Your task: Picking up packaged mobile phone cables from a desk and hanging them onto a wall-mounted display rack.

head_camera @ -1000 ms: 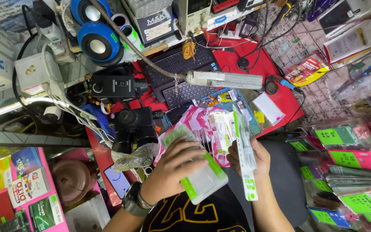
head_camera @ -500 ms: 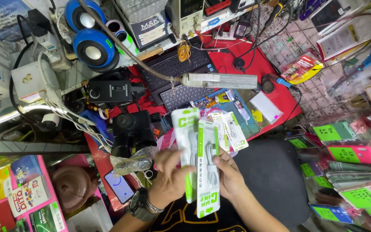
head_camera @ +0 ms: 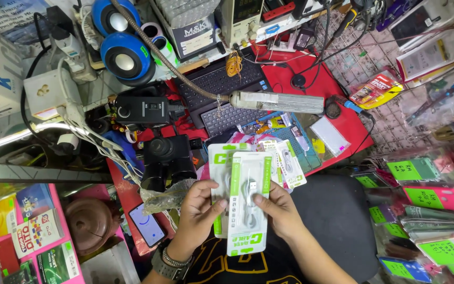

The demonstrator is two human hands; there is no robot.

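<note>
Cluttered with cables and tools, a red repair bench (head_camera: 337,113) filled the background as a person held up a white-and-green cable package (head_camera: 248,202) at the frame's centre. The left hand (head_camera: 198,210) pinched its 9 o'clock edge, thumb on the front; the right hand (head_camera: 279,210) gripped the 3 o'clock edge likewise. More packages (head_camera: 285,160) fanned out behind it. Steady support at both edges, fingers off the clear window, would likely serve best. Its long axis ran 12 to 6, coiled cable uppermost. A phone (head_camera: 147,225) lay at 8 o'clock.
</note>
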